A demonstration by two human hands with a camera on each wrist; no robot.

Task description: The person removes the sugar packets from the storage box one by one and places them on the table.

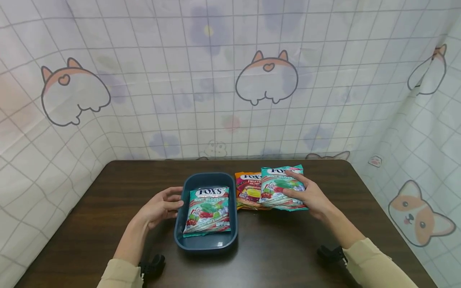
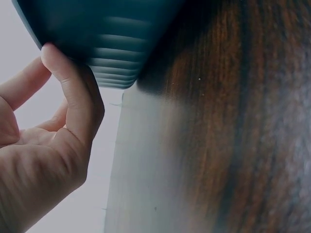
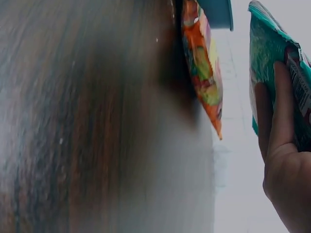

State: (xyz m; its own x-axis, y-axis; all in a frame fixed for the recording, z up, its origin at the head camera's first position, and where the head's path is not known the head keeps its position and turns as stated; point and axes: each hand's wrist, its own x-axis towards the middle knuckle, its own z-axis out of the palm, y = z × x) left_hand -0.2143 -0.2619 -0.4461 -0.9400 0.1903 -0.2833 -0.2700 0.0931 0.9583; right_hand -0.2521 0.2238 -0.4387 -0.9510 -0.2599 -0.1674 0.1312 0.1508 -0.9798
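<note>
A teal FOX'S Mint Blossom candy bag [image 1: 282, 188] is in my right hand [image 1: 315, 197], raised off the table. In the right wrist view, fingers [image 3: 282, 107] spread across one face of this bag [image 3: 265, 53]. My left hand [image 1: 160, 207] is at the left side of a dark blue tray [image 1: 206, 245]. Seen from the left wrist, the thumb tip is at the wall of the tray [image 2: 116, 48]. Another teal Mint Blossom bag [image 1: 207, 210] lies face up inside the tray.
An orange FOX'S Fruits bag [image 1: 248, 191] lies right of the tray, partly behind the raised teal bag. Everything stands on a dark wooden table [image 1: 126, 188]. A white checked curtain [image 1: 173, 112] hangs behind and along both sides.
</note>
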